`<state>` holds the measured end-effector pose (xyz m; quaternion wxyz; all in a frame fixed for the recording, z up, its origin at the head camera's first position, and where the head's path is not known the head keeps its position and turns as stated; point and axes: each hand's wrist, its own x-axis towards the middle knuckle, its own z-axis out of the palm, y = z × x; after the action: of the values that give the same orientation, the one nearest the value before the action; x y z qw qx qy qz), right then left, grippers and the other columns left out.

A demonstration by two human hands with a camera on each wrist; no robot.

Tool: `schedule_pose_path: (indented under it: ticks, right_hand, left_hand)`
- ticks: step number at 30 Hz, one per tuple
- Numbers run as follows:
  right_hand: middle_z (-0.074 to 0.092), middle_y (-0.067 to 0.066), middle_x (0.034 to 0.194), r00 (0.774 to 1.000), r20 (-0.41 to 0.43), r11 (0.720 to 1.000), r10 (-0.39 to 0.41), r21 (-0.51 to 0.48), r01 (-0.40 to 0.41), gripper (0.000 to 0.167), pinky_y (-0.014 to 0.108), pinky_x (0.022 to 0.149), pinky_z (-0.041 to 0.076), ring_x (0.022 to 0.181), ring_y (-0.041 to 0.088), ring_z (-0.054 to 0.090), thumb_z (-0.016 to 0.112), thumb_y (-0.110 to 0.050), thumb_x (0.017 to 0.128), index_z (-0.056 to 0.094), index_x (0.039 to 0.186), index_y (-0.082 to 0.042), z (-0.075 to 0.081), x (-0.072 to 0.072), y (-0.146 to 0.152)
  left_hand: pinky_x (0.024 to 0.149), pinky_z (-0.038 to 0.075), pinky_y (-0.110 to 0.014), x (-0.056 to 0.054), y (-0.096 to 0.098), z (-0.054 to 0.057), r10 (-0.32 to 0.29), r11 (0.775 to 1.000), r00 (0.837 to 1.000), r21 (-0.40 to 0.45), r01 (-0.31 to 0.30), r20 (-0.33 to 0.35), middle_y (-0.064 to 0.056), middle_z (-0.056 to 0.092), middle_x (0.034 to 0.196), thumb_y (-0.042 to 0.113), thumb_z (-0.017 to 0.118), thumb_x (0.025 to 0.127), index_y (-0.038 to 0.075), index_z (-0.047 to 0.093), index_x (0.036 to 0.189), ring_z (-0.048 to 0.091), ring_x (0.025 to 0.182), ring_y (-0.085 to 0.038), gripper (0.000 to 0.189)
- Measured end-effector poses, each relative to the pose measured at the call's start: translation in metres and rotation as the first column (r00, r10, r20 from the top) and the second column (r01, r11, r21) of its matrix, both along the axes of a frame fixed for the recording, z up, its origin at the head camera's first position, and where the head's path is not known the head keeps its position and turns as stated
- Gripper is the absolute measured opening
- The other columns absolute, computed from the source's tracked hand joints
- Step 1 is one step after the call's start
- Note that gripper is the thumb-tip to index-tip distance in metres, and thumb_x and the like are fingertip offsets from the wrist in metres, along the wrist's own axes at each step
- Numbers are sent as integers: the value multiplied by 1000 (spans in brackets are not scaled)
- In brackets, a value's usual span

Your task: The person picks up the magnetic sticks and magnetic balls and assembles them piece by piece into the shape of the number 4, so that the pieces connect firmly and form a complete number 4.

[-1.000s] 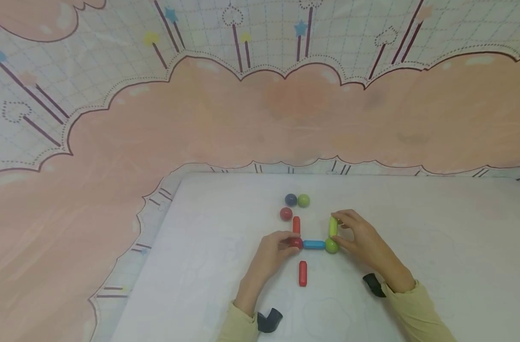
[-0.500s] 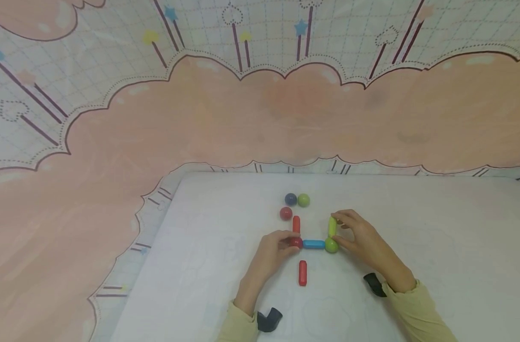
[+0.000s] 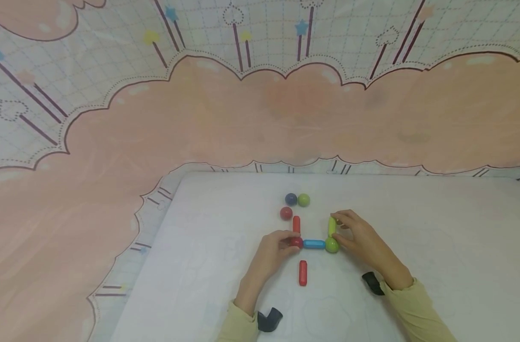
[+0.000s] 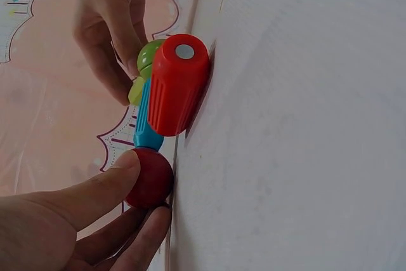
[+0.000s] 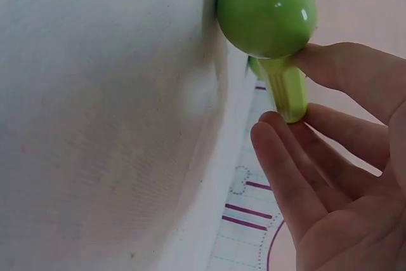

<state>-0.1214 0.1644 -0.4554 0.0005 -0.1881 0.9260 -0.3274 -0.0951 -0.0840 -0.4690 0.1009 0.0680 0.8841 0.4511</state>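
Hands work on a white mat [image 3: 435,247] spread over a pink patterned cloth [image 3: 114,199]. Left hand [image 3: 270,254] pinches a red ball [image 3: 296,242] between thumb and fingers; this ball touches one end of a blue rod [image 3: 314,244] lying flat. Right hand [image 3: 362,240] grips a lime-green rod [image 3: 332,226] between thumb and fingers, its lower end meeting a green ball [image 3: 332,245] at the blue rod's other end. Count: four rods, namely one blue, one lime-green and two red [image 3: 296,223] [image 3: 303,272]; five balls, namely two red [image 3: 286,213], two green [image 3: 303,200], one dark blue [image 3: 291,199]. No containers in view; all pieces lie on the mat.
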Motion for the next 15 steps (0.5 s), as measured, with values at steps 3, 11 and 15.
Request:
schedule_pose_path:
  ticks: [3,11,15]
  right_hand:
    - [59,18,126,1000,16,1000,-3,7,3,48,45,88,57,102,32,66,75,-7,86,58,130,4,-1,-1,-1]
    - [61,19,124,999,34,1000,7,25,-8,43,46,89,57,103,32,66,72,-8,90,58,129,5,-5,-4,-1]
    - [62,18,124,999,46,1000,12,16,-12,40,47,90,56,104,31,65,69,-9,92,59,128,5,-6,-5,0]
  left_hand:
    - [93,56,-33,0,0,-1,-1,1000,1000,-1,1,-1,0,70,113,17,76,87,19,69,123,67,106,-18,37]
    - [93,56,-30,1,-1,-1,1,1000,1000,-9,-2,-4,1,70,114,18,75,88,19,68,125,67,107,-17,37]
    - [93,56,-30,1,0,-1,6,1000,1000,-18,-6,-8,0,70,115,17,76,88,19,68,125,67,107,-17,38]
